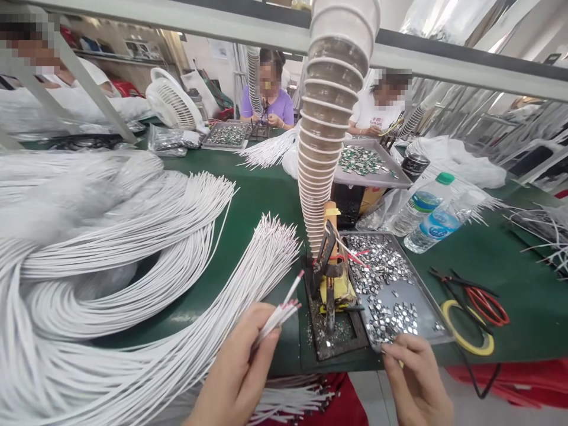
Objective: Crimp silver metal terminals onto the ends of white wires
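Short bunch of thin white cable ends with pinkish-red tips (277,318) is sitting in the left hand (242,358), left of the blackened metal soldering stand (329,284), tips pointing up and right; one end is sticking out above the others. Left hand is reaching up from the bottom edge, back of hand outward, thumb and fingers closing around the cables. Right hand (415,370) is hovering at the near edge of the shallow grey plastic tray (428,293), fingers curling, thumb and index pinching together at the tray's near-left corner; a tiny dark silvery piece (384,348) is showing at the fingertips, details too small to tell. Small silver metal connectors (393,316) are lying scattered in the tray. A large fan of white cables (239,296) is spreading left of the stand. Ribbed translucent hose (326,124) is hanging above the stand. Red-handled pliers (488,305) are lying right of the tray, overlapping a yellow tape roll (483,348).
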`<action>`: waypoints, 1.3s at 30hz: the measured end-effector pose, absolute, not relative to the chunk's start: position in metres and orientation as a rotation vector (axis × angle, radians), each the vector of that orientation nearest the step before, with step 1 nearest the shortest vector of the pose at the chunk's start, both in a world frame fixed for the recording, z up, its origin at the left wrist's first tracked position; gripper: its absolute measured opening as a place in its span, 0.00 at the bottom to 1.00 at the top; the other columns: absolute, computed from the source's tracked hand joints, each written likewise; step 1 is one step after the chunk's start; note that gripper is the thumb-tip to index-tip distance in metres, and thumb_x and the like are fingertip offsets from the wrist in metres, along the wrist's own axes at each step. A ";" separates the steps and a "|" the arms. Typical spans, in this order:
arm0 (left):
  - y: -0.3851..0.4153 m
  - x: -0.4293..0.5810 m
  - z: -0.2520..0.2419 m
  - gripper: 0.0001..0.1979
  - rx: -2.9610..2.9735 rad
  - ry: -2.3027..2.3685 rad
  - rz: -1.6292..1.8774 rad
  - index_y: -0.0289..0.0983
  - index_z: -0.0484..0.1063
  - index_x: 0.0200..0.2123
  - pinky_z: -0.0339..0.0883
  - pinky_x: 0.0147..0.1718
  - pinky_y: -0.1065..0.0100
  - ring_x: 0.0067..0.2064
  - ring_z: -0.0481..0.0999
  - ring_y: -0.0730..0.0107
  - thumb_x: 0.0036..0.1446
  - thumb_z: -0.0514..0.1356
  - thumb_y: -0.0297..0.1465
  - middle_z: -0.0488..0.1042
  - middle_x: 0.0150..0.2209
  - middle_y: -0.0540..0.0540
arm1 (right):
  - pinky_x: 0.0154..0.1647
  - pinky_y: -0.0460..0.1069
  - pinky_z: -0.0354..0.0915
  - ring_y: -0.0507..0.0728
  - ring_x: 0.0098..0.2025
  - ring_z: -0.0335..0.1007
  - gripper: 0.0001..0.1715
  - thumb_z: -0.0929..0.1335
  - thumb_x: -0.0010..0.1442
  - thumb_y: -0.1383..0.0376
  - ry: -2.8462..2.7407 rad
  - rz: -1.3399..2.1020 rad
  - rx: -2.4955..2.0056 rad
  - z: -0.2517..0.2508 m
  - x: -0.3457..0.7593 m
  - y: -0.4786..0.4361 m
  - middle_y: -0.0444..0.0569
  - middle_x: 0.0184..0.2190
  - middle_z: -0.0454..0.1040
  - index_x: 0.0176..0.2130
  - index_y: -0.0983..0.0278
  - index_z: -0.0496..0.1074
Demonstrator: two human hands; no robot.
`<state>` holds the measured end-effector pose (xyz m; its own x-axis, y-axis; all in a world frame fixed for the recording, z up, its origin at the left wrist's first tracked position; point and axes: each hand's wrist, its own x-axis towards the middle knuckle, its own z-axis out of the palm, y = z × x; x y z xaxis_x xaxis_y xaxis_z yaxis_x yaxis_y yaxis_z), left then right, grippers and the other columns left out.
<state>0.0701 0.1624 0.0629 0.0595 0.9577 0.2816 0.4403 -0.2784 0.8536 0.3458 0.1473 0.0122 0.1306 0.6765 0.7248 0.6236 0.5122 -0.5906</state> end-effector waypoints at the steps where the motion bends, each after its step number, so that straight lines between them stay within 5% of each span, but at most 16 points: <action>1: 0.158 0.070 0.065 0.11 1.729 1.335 1.157 0.44 0.77 0.45 0.71 0.40 0.70 0.38 0.78 0.62 0.73 0.55 0.27 0.77 0.37 0.48 | 0.25 0.51 0.75 0.59 0.31 0.75 0.14 0.72 0.65 0.73 -1.551 0.061 -1.160 0.013 0.344 0.147 0.50 0.35 0.73 0.42 0.54 0.82; 7: 0.144 0.079 0.056 0.12 1.673 1.053 0.794 0.41 0.77 0.39 0.69 0.37 0.70 0.36 0.76 0.64 0.75 0.55 0.30 0.76 0.35 0.47 | 0.28 0.49 0.75 0.56 0.31 0.74 0.11 0.71 0.66 0.71 -1.644 0.345 -1.122 0.018 0.330 0.138 0.45 0.32 0.72 0.44 0.57 0.80; 11: 0.144 0.087 0.049 0.14 1.642 0.994 0.669 0.40 0.75 0.37 0.68 0.38 0.71 0.36 0.75 0.66 0.76 0.54 0.31 0.75 0.35 0.48 | 0.35 0.47 0.76 0.54 0.35 0.76 0.07 0.71 0.71 0.62 -1.769 0.604 -1.066 0.022 0.321 0.131 0.46 0.35 0.73 0.48 0.57 0.80; 16: 0.142 0.101 0.047 0.14 1.641 0.924 0.537 0.40 0.72 0.37 0.67 0.41 0.71 0.39 0.73 0.66 0.77 0.52 0.33 0.75 0.37 0.49 | 0.33 0.44 0.71 0.52 0.33 0.72 0.04 0.70 0.73 0.62 -1.789 0.651 -1.020 0.027 0.319 0.127 0.43 0.33 0.72 0.44 0.57 0.77; 26: 0.145 0.119 0.051 0.11 1.599 0.799 0.431 0.40 0.69 0.31 0.64 0.36 0.72 0.34 0.72 0.68 0.70 0.55 0.28 0.74 0.32 0.52 | 0.32 0.47 0.64 0.53 0.30 0.65 0.13 0.69 0.74 0.56 -1.663 0.819 -0.904 0.016 0.323 0.118 0.41 0.27 0.69 0.37 0.57 0.74; 33: 0.138 0.121 0.035 0.12 1.379 1.050 0.535 0.39 0.76 0.34 0.67 0.43 0.71 0.38 0.74 0.64 0.71 0.58 0.35 0.77 0.33 0.50 | 0.35 0.48 0.70 0.54 0.35 0.70 0.08 0.70 0.74 0.57 -1.707 0.562 -1.201 0.018 0.344 0.129 0.44 0.34 0.70 0.46 0.55 0.79; 39: 0.133 0.123 0.022 0.14 1.190 1.069 0.610 0.39 0.74 0.34 0.66 0.39 0.72 0.35 0.69 0.66 0.72 0.58 0.40 0.71 0.32 0.51 | 0.45 0.55 0.73 0.61 0.43 0.76 0.10 0.67 0.73 0.64 -1.879 0.180 -1.620 0.009 0.389 0.184 0.52 0.40 0.75 0.45 0.58 0.81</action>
